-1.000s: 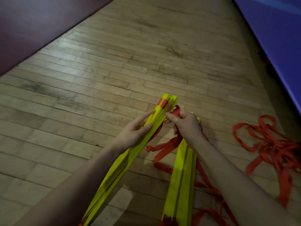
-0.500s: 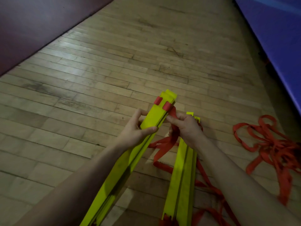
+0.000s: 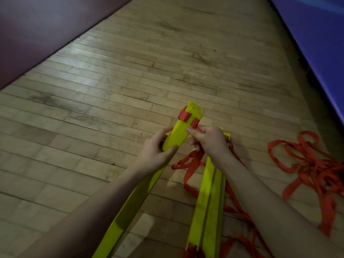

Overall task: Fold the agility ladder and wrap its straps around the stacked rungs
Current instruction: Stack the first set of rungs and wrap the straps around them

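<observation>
A stack of yellow ladder rungs [image 3: 177, 133] slants up from the bottom centre, its far end crossed by red strap loops [image 3: 184, 116]. My left hand [image 3: 155, 151] grips this stack from the left, thumb across its top face. My right hand [image 3: 209, 141] pinches the red strap [image 3: 188, 162] beside the stack's right edge, just below the loops. A second pile of yellow rungs [image 3: 208, 205] lies flat on the floor under my right forearm, with red strap trailing beside it.
A loose tangle of red strap [image 3: 314, 168] lies on the wooden floor [image 3: 111, 90] at the right. A blue mat [image 3: 316, 34] borders the right side. A dark maroon surface [image 3: 37, 34] fills the upper left.
The held rungs have closed from a fanned bundle into a flat stack turned face-up. My right hand shifted onto the strap at the stack's right edge; my left hand keeps its grip.
</observation>
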A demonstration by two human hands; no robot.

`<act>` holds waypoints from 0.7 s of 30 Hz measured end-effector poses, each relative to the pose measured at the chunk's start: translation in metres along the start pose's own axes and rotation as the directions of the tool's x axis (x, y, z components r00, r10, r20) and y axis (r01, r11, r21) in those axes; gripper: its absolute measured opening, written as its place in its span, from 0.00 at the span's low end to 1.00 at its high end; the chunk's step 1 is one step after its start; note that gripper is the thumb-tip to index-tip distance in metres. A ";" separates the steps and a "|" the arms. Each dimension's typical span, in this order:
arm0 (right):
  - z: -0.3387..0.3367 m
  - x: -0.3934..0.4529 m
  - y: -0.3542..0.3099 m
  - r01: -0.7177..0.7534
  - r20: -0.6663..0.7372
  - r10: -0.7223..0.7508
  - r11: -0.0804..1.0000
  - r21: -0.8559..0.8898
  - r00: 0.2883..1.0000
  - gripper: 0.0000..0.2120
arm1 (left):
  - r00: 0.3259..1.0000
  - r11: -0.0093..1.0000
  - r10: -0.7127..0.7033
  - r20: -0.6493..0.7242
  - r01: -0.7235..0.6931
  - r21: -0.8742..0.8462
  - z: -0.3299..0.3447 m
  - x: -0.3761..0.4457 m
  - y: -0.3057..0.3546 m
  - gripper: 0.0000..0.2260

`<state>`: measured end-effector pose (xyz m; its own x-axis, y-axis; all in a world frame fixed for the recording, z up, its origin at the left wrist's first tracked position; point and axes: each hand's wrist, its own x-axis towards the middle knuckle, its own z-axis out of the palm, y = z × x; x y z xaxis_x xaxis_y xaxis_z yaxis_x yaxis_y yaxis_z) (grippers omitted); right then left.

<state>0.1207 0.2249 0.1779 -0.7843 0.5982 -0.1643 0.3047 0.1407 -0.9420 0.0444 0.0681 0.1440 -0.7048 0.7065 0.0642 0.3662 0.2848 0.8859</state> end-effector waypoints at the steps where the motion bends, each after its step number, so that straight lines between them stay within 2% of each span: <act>1: 0.001 0.001 0.001 -0.003 -0.006 0.003 1.000 0.006 1.000 0.19 | 1.000 1.000 -0.015 0.011 0.015 -0.016 0.000 -0.001 0.001 0.27; 4: 0.003 0.001 0.006 -0.026 0.016 0.026 1.000 -0.011 1.000 0.18 | 0.996 0.998 -0.007 -0.093 0.013 0.066 0.001 0.001 -0.001 0.23; 6: 0.002 -0.004 0.005 -0.042 0.135 0.036 0.998 0.041 0.990 0.13 | 0.983 0.990 -0.006 -0.183 0.032 0.135 -0.002 0.004 -0.003 0.21; 9: -0.004 -0.012 0.003 -0.052 0.340 -0.006 0.986 0.160 0.940 0.07 | 0.960 0.976 0.002 -0.279 0.059 0.210 -0.008 0.009 -0.008 0.19; 12: -0.008 -0.013 0.000 -0.082 0.413 -0.029 0.965 0.249 0.910 0.09 | 0.963 0.971 0.065 -0.262 0.000 0.240 -0.006 0.006 -0.006 0.15; 15: -0.010 -0.014 0.001 -0.201 0.472 0.021 0.920 0.336 0.881 0.13 | 0.981 0.971 0.050 -0.187 -0.004 0.239 -0.003 0.005 -0.001 0.16; 19: -0.015 -0.016 0.004 -0.305 0.605 0.047 0.893 0.331 0.795 0.14 | 0.979 0.961 0.056 -0.194 0.000 0.277 0.000 0.004 0.001 0.17; 21: -0.014 -0.017 -0.001 -0.317 0.616 0.074 0.901 0.296 0.784 0.13 | 0.979 0.960 0.038 -0.198 0.019 0.280 0.001 0.004 0.002 0.16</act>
<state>0.1412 0.2253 0.1858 -0.9254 -0.0063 -0.3788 0.3636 -0.2962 -0.8832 0.0427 0.0722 0.1455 -0.7964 0.5748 0.1879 0.5085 0.4684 0.7225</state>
